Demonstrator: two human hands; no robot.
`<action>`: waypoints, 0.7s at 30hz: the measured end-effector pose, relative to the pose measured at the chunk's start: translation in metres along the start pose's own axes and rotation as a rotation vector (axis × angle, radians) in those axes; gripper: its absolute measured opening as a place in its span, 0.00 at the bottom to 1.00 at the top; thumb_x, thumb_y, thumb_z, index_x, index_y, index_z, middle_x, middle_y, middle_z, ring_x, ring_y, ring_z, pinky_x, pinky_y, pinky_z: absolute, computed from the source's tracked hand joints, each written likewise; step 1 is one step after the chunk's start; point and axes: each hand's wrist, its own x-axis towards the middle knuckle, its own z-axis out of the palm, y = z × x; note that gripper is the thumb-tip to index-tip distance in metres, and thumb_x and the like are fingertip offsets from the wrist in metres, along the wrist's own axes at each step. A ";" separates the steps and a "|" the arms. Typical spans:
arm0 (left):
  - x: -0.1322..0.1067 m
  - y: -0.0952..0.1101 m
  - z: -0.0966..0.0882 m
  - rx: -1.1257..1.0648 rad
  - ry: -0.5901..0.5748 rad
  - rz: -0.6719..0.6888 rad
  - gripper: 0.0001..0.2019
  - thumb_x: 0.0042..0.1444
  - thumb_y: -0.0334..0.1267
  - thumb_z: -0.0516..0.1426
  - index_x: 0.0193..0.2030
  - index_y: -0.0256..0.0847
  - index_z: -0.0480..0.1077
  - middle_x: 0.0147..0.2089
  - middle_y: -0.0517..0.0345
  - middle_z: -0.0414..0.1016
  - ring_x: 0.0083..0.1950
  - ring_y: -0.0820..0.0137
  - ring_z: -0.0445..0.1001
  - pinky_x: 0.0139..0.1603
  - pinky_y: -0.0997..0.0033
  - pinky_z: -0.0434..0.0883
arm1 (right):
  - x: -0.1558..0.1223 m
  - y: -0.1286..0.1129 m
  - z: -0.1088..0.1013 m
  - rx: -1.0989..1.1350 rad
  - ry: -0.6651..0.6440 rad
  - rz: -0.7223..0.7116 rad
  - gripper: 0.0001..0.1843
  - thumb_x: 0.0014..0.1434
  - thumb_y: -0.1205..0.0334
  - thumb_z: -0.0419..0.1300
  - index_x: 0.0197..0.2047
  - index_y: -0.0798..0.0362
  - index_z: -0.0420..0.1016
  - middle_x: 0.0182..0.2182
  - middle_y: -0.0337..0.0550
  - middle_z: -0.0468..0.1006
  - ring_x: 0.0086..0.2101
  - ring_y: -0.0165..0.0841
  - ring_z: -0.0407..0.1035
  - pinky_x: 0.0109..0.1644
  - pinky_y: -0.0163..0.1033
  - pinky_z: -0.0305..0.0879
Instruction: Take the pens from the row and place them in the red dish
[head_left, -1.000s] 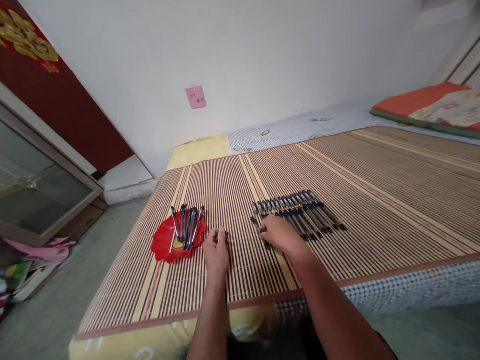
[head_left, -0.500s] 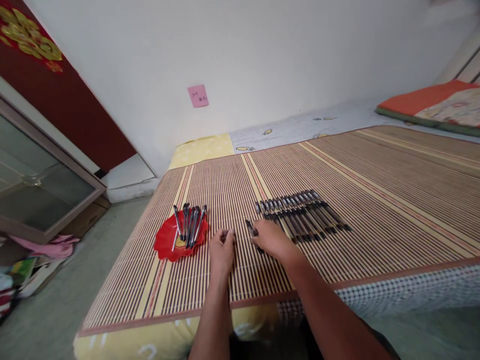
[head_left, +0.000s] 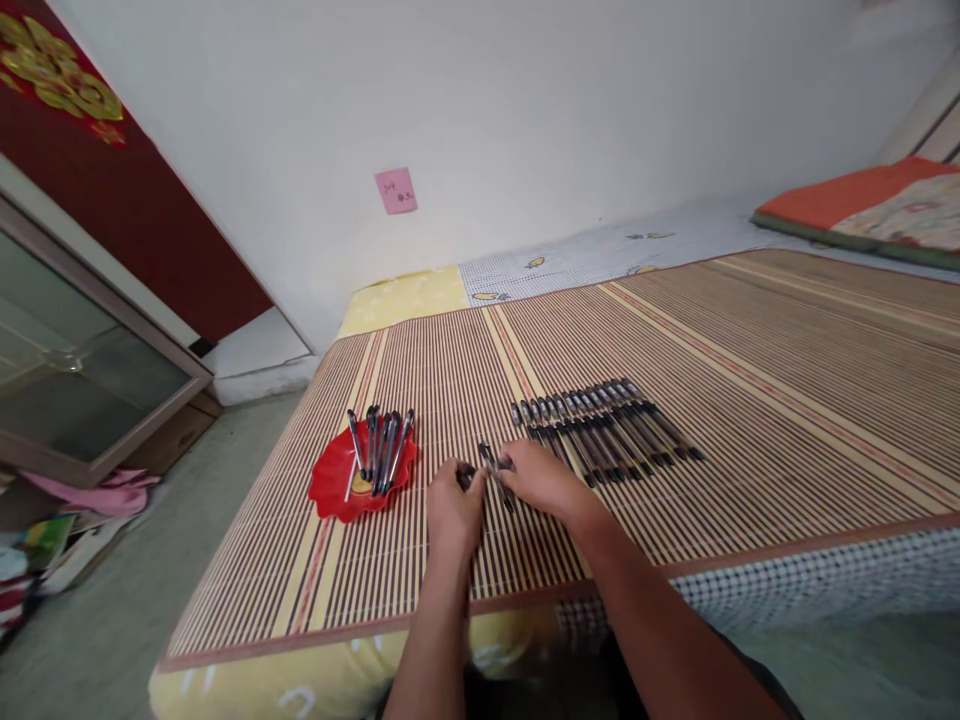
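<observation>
A black-capped pen (head_left: 508,500) lies slanted between my two hands, just above the mat. My right hand (head_left: 544,482) has its fingers pinched on the pen from the right. From the left, my left hand (head_left: 455,508) is closed with thumb and fingertips at the same pen; its fingers are partly hidden. Right of my right hand, several similar pens (head_left: 616,445) lie side by side in a slanted row, caps in a line away from me. A red wavy-edged plate (head_left: 327,490) on the left holds several more pens (head_left: 386,450).
A striped bamboo mat (head_left: 420,370) covers the bed, whose front edge runs close to my forearms. Folded orange bedding (head_left: 847,203) lies at the far right. A pink note (head_left: 396,190) is stuck on the wall. A glass-doored cabinet (head_left: 82,360) stands at left.
My right hand has moved the pen slightly left, away from the row. My left hand has shifted right and now meets it at the pen.
</observation>
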 end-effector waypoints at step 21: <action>-0.007 0.030 0.004 0.530 -0.108 -0.083 0.11 0.60 0.42 0.57 0.42 0.36 0.71 0.45 0.41 0.78 0.44 0.56 0.78 0.40 0.65 0.63 | 0.001 -0.004 0.004 -0.103 -0.004 0.127 0.10 0.58 0.64 0.62 0.41 0.59 0.80 0.42 0.60 0.82 0.45 0.46 0.77 0.43 0.40 0.65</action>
